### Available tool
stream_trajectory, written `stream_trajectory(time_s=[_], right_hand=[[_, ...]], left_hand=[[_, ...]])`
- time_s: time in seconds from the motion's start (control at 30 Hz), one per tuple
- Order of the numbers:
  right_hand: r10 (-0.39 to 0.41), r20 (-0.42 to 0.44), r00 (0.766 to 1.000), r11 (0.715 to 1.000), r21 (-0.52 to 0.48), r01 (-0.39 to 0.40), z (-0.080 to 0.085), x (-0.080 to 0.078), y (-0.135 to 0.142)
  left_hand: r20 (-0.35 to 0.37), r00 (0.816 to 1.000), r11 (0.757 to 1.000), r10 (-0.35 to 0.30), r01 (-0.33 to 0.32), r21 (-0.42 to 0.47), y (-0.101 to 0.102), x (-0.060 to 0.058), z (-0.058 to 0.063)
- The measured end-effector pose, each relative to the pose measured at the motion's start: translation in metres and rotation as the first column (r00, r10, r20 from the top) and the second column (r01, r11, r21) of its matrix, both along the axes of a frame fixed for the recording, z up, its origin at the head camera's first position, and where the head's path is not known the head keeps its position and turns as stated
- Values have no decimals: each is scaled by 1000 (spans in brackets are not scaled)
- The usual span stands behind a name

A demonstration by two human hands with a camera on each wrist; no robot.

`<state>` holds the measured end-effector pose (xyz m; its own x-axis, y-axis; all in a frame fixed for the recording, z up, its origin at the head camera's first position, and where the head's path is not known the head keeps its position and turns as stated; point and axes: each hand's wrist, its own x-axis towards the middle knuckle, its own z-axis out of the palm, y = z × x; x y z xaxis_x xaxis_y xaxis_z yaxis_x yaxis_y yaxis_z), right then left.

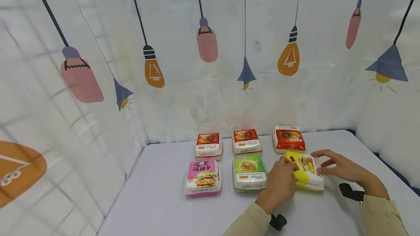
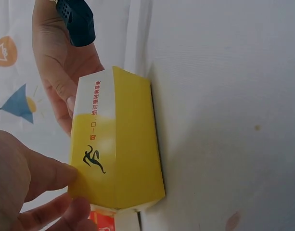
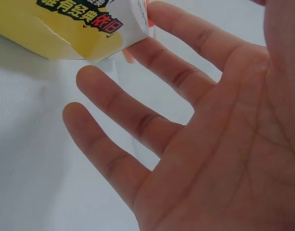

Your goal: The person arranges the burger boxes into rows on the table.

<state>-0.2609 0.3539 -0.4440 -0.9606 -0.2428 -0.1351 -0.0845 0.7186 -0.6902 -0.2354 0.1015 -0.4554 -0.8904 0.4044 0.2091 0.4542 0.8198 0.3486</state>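
Observation:
A yellow and white burger box (image 1: pixel 311 176) sits at the right end of the front row. My left hand (image 1: pixel 281 180) has its thumb and curled fingers at the box's left corner; the left wrist view shows the thumb (image 2: pixel 53 174) pressed to the lid edge. My right hand (image 1: pixel 346 170) is spread around the right side. In the right wrist view its fingers (image 3: pixel 123 108) are mostly straight, with one fingertip right at the box's corner. To the left of the left hand stands a green and white burger box (image 1: pixel 250 173).
A pink burger box (image 1: pixel 203 178) stands at the row's left end. Behind are three red and white boxes: left (image 1: pixel 209 145), middle (image 1: pixel 247 142) and right (image 1: pixel 288 139). All stand on a white-covered table (image 1: pixel 157 192) before a lamp-patterned curtain (image 1: pixel 177 108).

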Motion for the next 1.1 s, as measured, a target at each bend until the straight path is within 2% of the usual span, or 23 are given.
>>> stream_trajectory(time_s=[0.23, 0.43, 0.63, 0.9, 1.1], right_hand=[[-21, -5, 1000, 1000, 0, 21, -1, -2, 0], [8, -38, 999, 1000, -18, -9, -3, -3, -1], [15, -42, 999, 1000, -20, -16, -3, -3, 0], [38, -56, 998, 999, -11, -38, -4, -3, 3], [65, -79, 995, 997, -26, -67, -8, -3, 4]], left_hand=[[56, 998, 999, 17, -20, 51, 1, 1, 1], [94, 995, 995, 19, -28, 94, 1, 1, -1], [60, 998, 999, 24, -26, 40, 1, 2, -3], [38, 998, 996, 54, -51, -74, 4, 0, -6], [43, 997, 994, 60, -56, -92, 5, 2, -6]])
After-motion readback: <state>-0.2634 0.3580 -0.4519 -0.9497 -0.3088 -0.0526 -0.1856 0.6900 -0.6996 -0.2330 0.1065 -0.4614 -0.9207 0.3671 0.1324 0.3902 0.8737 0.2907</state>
